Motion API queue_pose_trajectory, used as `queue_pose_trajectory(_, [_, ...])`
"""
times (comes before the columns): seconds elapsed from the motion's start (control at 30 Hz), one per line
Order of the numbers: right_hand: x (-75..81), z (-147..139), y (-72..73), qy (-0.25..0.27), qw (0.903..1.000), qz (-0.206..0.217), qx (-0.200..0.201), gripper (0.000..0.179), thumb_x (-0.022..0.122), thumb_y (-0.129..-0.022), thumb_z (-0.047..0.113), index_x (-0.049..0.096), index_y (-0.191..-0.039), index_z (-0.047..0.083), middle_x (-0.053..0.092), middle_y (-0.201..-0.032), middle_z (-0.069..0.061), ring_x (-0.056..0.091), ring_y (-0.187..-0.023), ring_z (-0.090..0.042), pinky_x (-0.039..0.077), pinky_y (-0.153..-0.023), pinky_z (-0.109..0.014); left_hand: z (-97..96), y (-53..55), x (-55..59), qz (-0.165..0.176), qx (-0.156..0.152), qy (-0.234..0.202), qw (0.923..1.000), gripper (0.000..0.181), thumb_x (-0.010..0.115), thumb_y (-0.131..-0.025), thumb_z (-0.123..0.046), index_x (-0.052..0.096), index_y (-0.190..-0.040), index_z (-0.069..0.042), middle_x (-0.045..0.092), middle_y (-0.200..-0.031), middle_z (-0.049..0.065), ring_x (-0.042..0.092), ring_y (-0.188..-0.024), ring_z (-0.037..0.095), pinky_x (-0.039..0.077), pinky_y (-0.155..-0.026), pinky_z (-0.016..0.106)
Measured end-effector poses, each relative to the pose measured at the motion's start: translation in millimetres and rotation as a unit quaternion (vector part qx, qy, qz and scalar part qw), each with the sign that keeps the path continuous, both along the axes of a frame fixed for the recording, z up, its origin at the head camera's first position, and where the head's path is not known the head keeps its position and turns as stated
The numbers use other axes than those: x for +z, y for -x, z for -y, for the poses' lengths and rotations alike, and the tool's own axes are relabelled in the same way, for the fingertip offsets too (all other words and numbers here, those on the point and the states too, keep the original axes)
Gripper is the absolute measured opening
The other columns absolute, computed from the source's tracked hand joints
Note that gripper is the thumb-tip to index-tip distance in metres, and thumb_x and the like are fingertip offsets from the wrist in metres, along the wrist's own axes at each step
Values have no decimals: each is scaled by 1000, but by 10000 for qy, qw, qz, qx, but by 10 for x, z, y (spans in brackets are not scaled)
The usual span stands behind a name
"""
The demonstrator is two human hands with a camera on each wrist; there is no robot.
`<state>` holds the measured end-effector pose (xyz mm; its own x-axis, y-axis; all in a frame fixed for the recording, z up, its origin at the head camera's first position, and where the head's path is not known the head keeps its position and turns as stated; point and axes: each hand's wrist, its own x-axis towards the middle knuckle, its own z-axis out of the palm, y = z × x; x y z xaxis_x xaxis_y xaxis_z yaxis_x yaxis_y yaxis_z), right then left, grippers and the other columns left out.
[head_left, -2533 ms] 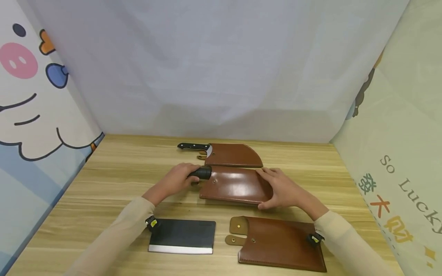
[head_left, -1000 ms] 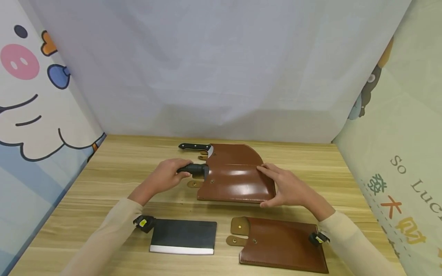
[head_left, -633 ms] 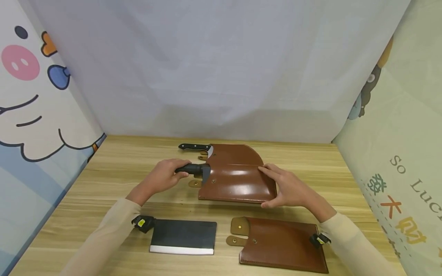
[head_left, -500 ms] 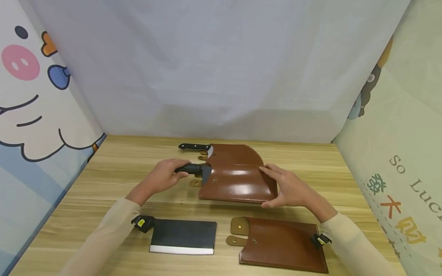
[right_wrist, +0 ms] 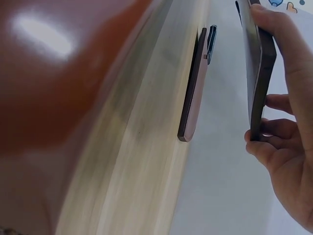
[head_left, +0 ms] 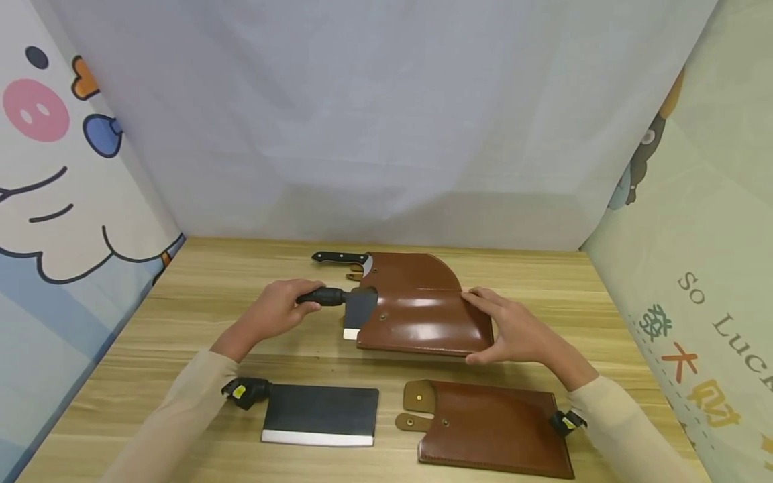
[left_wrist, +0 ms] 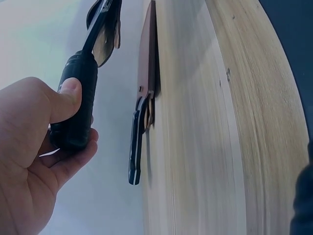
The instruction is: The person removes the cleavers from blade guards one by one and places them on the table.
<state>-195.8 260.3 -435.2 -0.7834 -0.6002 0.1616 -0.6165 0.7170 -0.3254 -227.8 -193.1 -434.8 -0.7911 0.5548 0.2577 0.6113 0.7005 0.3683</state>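
My left hand (head_left: 272,312) grips the black handle of a cleaver (head_left: 358,312). Part of its dark blade with a bright edge shows; the rest is hidden inside a brown leather sheath (head_left: 425,322). My right hand (head_left: 516,329) holds that sheath across its right end, thumb on the near edge and fingers on the far edge. Seen from the left wrist, thumb and fingers wrap the ridged handle (left_wrist: 76,105). In the right wrist view, the fingers grip the sheath's end (right_wrist: 261,78), which is raised above the table.
Behind lies a black-handled knife (head_left: 339,257) in a curved brown sheath (head_left: 413,270). Nearer, a dark cleaver blade (head_left: 321,412) lies flat below my left wrist, its handle covered. A second rectangular sheath (head_left: 495,426) with snap straps lies at front right on the wooden table (head_left: 163,322).
My left hand has drawn the cleaver leftward, so more blade shows outside the sheath. My right hand and the sheath have shifted slightly right.
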Motion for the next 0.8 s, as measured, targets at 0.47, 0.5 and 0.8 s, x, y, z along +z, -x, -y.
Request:
queue_pose_trajectory(0.47, [83,-86,-92,-83,9995,152,-255,111,92,-67,54,44,-155,5,43,-154,-26,51,-133,-50,48,-100,-63,131,-45,43,161,71,-124,9998,45,73,-96,-17,63,-137,1,68,-128,21,71,-105,34,56,-87,53])
queue_pose_trajectory(0.5, [89,-91,-97,-91,9995,152,-266,111,92,-67,55,44,-155,6,43,-154,-26,50,-133,-50,48,-100,-63,139,-45,43,174,88,-129,9997,45,73,-96,-18,63,-137,1,68,-129,21,71,-105,34,56,-87,53])
queue_pose_trajectory(0.8, [178,-130,-162,-77,9992,176,-338,111,93,-66,54,45,-154,7,44,-153,-27,53,-131,-50,50,-98,-63,194,-66,74,140,54,-202,9997,45,72,-97,-16,62,-136,3,67,-129,23,72,-102,34,56,-85,53])
